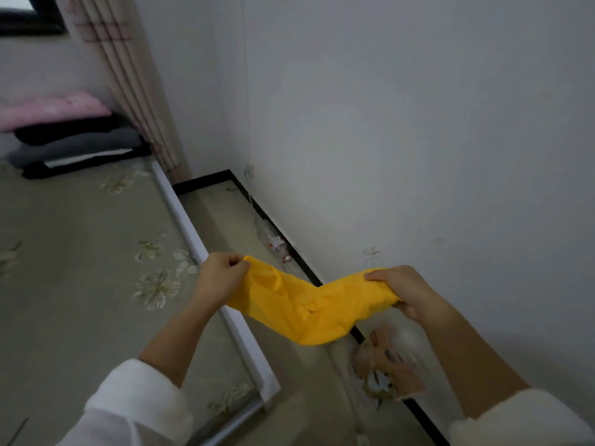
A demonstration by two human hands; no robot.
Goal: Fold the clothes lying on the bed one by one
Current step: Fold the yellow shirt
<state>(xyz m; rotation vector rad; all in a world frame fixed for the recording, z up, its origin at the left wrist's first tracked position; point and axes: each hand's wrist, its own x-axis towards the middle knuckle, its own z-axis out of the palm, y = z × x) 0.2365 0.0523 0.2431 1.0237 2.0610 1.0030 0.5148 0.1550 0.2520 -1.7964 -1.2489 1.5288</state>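
the person holds a thin, crumpled bright yellow garment (309, 310) up in the air, stretched between both hands off the right side of the bed, above the strip of floor (225, 220) that runs along the white wall (418, 123). the left hand (222, 275) pinches one end with curled fingers and thumb, and the right hand (402, 291) has its fingers wrapped round the bunched other end, so neither hand is free. the hands are set apart so the cloth hangs in a sagging band between them. this looks like a way to shake it out and find its edges before any fold is made, so folding of this piece seems not yet begun. what kind of garment it is cannot be told, since it is gathered up. the bed with the pale green flowered cover (80, 252) lies to the left, bordered by a white frame rail (193, 233), and its flat surface is the likely place to lay the cloth down. at the far end of the bed, by the striped beige curtain (128, 75), sits a neat stack of folded pink, black and grey clothes (64, 136), probably set there to leave working room. on the floor near the wall lie a clear plastic bottle (277, 244) and a blurred, pale crumpled thing (383, 365) that cannot be identified.
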